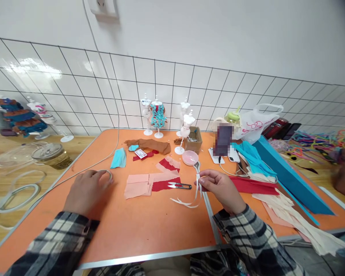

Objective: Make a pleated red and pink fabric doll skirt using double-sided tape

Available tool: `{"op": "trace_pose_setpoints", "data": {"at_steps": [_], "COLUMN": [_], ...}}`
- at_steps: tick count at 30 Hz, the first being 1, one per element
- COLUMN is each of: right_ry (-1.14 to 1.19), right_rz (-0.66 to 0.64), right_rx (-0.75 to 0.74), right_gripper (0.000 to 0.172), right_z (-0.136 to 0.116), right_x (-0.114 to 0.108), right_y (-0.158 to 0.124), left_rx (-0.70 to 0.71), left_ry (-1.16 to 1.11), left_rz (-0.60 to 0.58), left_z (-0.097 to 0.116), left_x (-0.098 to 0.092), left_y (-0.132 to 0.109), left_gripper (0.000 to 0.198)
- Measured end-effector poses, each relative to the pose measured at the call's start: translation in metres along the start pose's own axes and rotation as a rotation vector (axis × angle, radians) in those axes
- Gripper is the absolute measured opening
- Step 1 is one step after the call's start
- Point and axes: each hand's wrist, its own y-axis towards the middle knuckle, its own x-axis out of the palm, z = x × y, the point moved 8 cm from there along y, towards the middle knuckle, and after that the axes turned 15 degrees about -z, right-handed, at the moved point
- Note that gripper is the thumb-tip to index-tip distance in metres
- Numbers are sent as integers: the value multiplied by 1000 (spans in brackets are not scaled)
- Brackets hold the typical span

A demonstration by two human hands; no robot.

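The right hand point(222, 189) pinches white strips point(189, 204) right of one pair of snips point(180, 186), the left hand point(85, 191) is half-curled, grip indeterminable, four dress forms point(186, 132) stand centrally behind, and orange tabletop point(149, 226) spans snips to metal front edge point(149, 256).

The fork point(197, 166) looks metal, pink cloth point(136, 186) matt, wall tiles point(129, 84) glossy.

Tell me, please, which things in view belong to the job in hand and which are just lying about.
Likely part of the job:
White strips, in the right hand
Fork, at that hand's fingertips
Snips, lying close by

Apparently just lying about:
Jar
Phone
Bag
Bottle
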Motion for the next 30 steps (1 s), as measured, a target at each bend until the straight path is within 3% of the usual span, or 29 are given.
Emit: {"op": "trace_pose_setpoints", "data": {"at_steps": [1,2,3,5,6,9,13,17,19,21,23,26,30], "right_ry": [4,-2,-17,-86,-147,-311,-521,-873,-942,-854,-737,-544,-486], "right_rz": [-5,-16,-36,-39,-28,6,62,14,-83,-117,-172,-294,-141], "right_rx": [-11,-27,-49,-116,-150,-275,-372,-268,-187,-94,-6,139,63], "right_gripper": [45,43,41,31,25,12,12,16,19,23,19,14,12], "right_z": [2,3,4,2,0,-9,-16,-12,-8,-5,-1,11,2], "right_x": [7,16,27,48,57,75,73,52,33,3,-25,-55,-89], "right_y": [1,2,4,4,3,-3,-18,-23,-18,-6,13,49,81], "left_rx": [27,74,142,284,325,334,259,199,147,77,43,64,186], "left_ry": [95,125,75,-103,-168,-223,-183,-147,-333,-699,-1115,-1474,-1607], "left_rz": [103,134,24,-337,-437,-451,-524,-702,-880,-1018,-997,-916,-1000], "left_z": [21,42,64,106,123,145,138,128,124,121,115,97,80], "left_x": [3,15,37,93,113,142,159,166,172,175,167,153,132], "left_y": [-8,-14,-16,-22,-26,-27,-24,-29,-33,-34,-24,-8,-5], "left_gripper": [22,24,23,22,23,15,16,20,22,23,26,30,26]}}
